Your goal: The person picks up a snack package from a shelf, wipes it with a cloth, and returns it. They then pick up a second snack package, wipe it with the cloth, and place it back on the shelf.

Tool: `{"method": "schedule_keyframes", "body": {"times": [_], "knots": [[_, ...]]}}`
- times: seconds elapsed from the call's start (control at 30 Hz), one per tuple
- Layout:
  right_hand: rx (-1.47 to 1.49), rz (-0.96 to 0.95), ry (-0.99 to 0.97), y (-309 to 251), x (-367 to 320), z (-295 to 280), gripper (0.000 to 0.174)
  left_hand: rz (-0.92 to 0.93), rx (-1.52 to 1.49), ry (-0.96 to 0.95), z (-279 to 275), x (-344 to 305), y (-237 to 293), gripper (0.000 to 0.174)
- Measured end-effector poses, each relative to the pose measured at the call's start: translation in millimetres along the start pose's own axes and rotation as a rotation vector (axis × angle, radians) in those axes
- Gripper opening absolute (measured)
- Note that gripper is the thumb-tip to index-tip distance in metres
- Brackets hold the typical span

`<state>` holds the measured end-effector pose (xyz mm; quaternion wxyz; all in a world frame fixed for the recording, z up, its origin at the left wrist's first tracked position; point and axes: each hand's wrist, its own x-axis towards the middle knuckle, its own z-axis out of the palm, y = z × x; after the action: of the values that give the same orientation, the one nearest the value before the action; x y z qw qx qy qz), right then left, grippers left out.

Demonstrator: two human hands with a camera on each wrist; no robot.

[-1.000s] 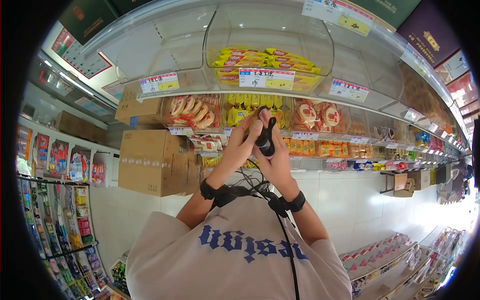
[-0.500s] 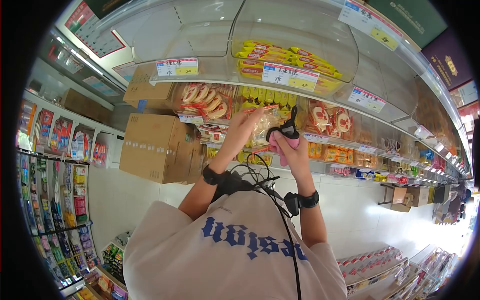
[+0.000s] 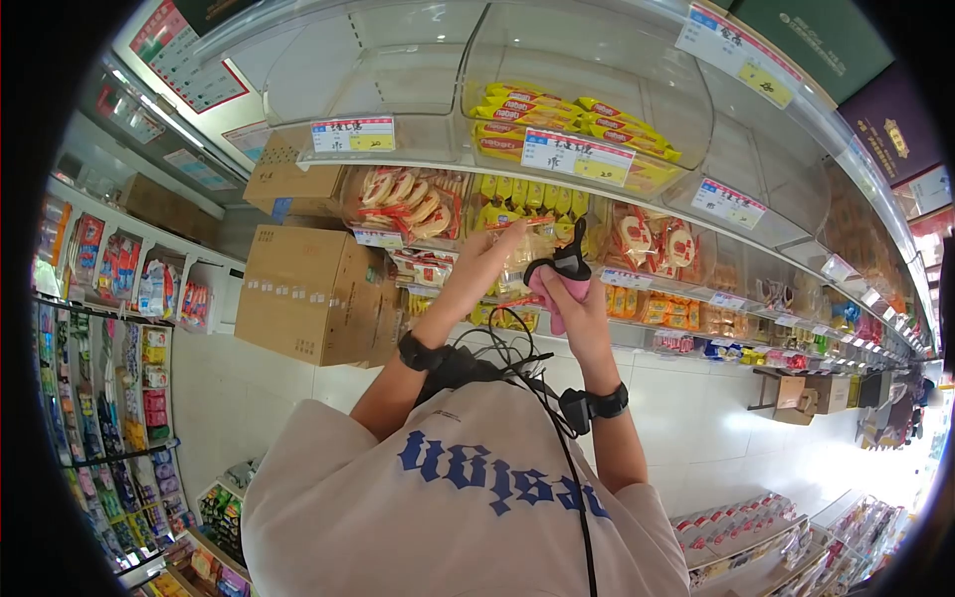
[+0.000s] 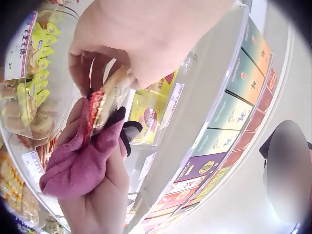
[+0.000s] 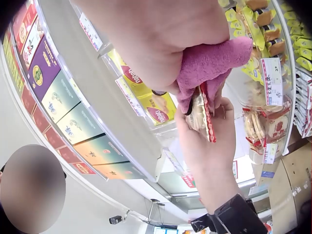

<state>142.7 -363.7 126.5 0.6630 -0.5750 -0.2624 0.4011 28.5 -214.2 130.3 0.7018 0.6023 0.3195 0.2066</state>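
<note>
My left hand (image 3: 485, 261) grips a clear packet (image 3: 522, 251) with red edges; in the left wrist view the thumb and fingers pinch the packet (image 4: 113, 97) from above. The right hand (image 3: 582, 308) is curled round a pink cloth (image 3: 563, 298) and a black object (image 3: 571, 263) that sticks up out of it. In the right wrist view the cloth (image 5: 209, 66) lies against the packet (image 5: 199, 117), between the two hands. What the black object is, I cannot tell.
A shelf holds yellow packets (image 3: 557, 114) above, with wrapped round biscuits (image 3: 410, 204) and more snacks below. Cardboard boxes (image 3: 288, 289) stand at the left. A black cable (image 3: 572, 468) hangs over the shirt. In the right wrist view a person (image 5: 33, 190) is at lower left.
The hands, close together around the black object a second ago, have moved apart, showing the packet in the left hand and the cloth in the right. Since the middle frame little has shifted.
</note>
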Motion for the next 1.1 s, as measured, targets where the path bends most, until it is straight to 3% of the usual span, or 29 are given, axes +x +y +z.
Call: {"method": "schedule_keyframes", "body": {"times": [0.1,0.17,0.2,0.23,0.27,0.33,0.37,0.5,0.6,0.7,0.77,0.9,0.97,1.03,1.1], "knots": [[-0.091,-0.124,0.164,-4,2,-1,0.017,0.122,0.198,0.029,1,3,-7,0.049],[-0.322,-0.391,0.310,7,9,-7,0.020,0.162,0.318,0.050,4,-6,3,0.054],[-0.437,-0.527,0.384,2,11,-5,0.024,0.183,0.184,-0.044,9,-10,11,0.052],[-0.641,-0.438,0.367,-5,2,-8,0.036,0.201,0.051,-0.138,15,-14,18,0.050],[-0.693,-0.530,0.300,-10,1,-5,0.039,0.214,-0.083,-0.230,20,-18,20,0.048],[-0.793,-0.710,0.157,-14,-2,5,0.045,0.104,-0.109,-0.200,20,-19,16,0.047],[-0.725,-0.609,0.020,-16,-5,8,0.051,0.064,-0.111,-0.183,17,-19,18,0.048],[-0.665,-0.503,0.042,-6,-3,20,0.063,0.090,-0.019,-0.080,23,-27,25,0.050],[-0.677,-0.613,0.123,7,4,17,0.051,0.130,-0.096,-0.010,24,-30,20,0.046],[-0.108,0.037,-0.062,-4,3,9,0.031,0.183,-0.134,-0.024,13,-10,-14,0.045],[-0.080,0.047,-0.096,-5,2,2,0.022,0.223,-0.054,-0.007,11,-9,-18,0.046],[-0.041,0.044,-0.093,-15,1,-4,0.019,0.227,0.225,-0.024,15,-28,28,0.040],[0.016,-0.014,0.016,-6,3,0,0.019,0.242,0.197,-0.075,6,-10,-12,0.035],[-0.025,0.001,0.066,-6,0,-6,0.021,0.183,0.140,-0.192,4,-11,-10,0.033],[-0.058,-0.011,0.069,-4,-3,-11,0.020,0.208,0.129,-0.151,6,-12,-9,0.034]]}}
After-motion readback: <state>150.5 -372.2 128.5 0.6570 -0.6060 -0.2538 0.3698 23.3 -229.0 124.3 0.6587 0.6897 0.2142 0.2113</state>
